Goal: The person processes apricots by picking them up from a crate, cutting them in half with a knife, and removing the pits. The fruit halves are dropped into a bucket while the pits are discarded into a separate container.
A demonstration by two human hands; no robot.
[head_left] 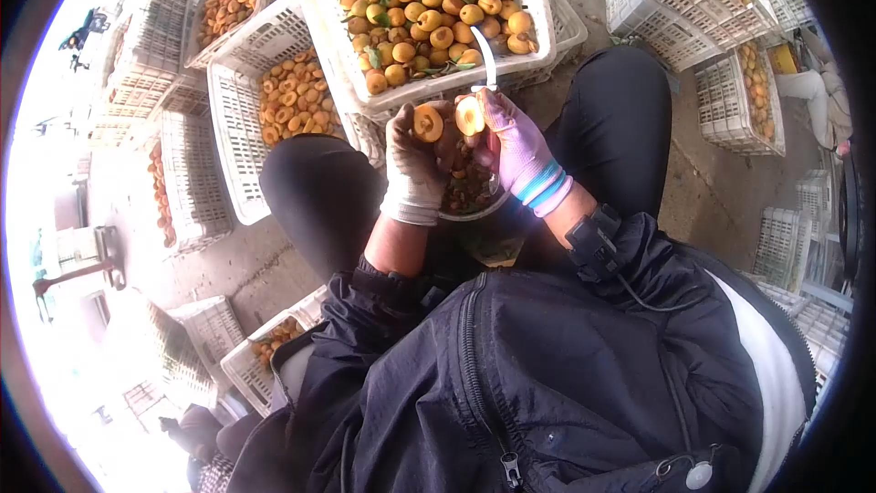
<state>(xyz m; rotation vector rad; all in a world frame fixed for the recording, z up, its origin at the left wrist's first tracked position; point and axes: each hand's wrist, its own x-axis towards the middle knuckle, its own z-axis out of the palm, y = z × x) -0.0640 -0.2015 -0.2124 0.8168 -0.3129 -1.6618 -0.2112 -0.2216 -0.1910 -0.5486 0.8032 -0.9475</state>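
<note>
My left hand [408, 164], in a soiled white glove, is closed on an apricot half [427, 124] with its cut face up and a darker hollow or pit in the middle. Beside it, my right hand [523, 151], in a purple glove with blue bands, grips another apricot half [469, 117] and a knife [490, 64]. The knife's curved pale blade points away from me; part of a red handle shows under the fingers. Both hands are above a bucket [476, 215] of dark scraps between my knees. Just beyond them, whole apricots [433, 14] with leaves fill a white crate [429, 89].
Left of my knee stands a white crate [239, 164] with apricot halves [297, 100]. More crates are stacked at the left [137, 68] and upper right [652, 14]. Another crate of fruit [744, 114] is at the right. A person's light-coloured leg [808, 87] shows at the far right.
</note>
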